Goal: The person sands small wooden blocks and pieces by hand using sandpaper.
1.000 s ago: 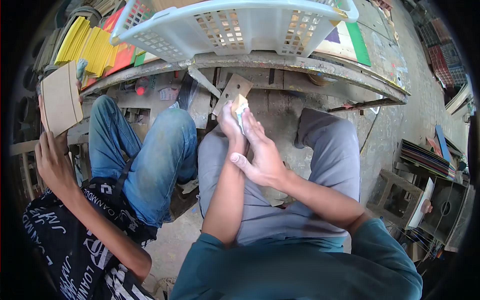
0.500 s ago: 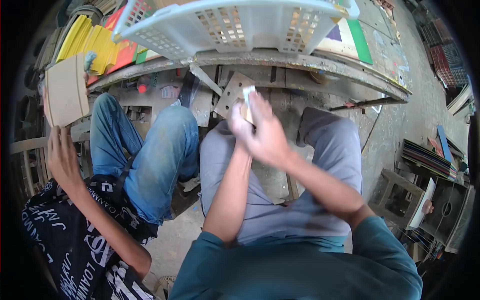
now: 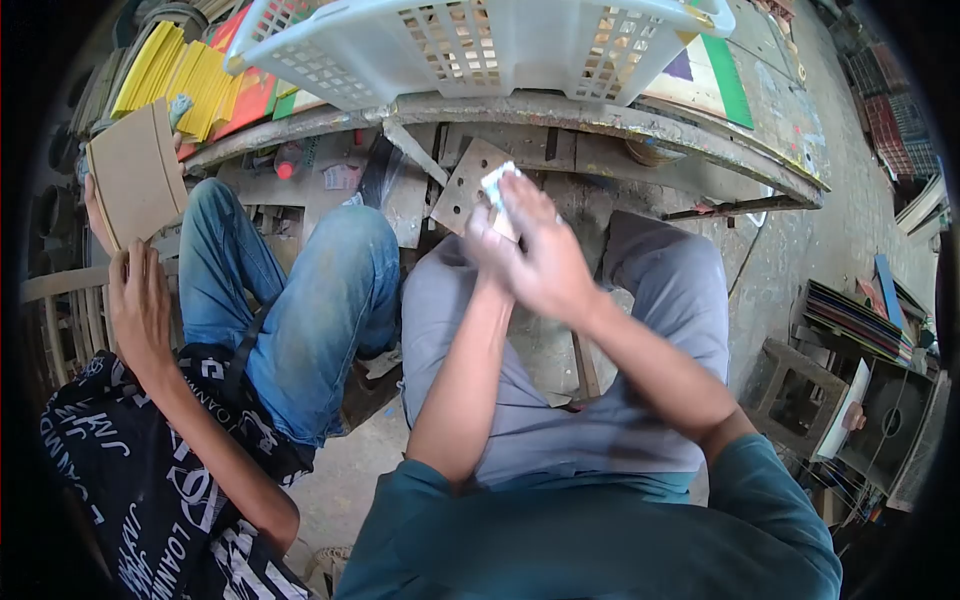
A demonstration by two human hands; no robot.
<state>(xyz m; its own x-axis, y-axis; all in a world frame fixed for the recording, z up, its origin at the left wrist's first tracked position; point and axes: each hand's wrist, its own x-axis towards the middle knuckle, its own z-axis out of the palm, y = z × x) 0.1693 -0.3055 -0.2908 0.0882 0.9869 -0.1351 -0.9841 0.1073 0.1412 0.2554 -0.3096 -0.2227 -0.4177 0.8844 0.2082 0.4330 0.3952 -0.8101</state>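
Observation:
My hands meet above my knees, both a little blurred. My left hand (image 3: pixel 488 248) is closed around a small pale piece of wood (image 3: pixel 506 228). Over it lies my right hand (image 3: pixel 550 255), its fingers pressing a folded whitish piece (image 3: pixel 497 178) with bluish marks against the wood; it looks like sandpaper or a rag. Most of the wood is hidden behind my fingers. Just beyond, below the bench, lies a board with dark round holes (image 3: pixel 466 185).
A light blue plastic basket (image 3: pixel 535 55) stands on the paint-stained workbench (image 3: pixel 590 118) ahead. On the left a co-worker (image 3: pixel 190 450) holds a flat brown board (image 3: pixel 138 178). Yellow strips (image 3: pixel 165 75) are stacked behind it. Stacked boards (image 3: pixel 855 315) and a wooden stool (image 3: pixel 795 395) stand at right.
Both my hands have shifted slightly right, and the whitish piece has turned to show more of its face. The co-worker's board has tilted a little.

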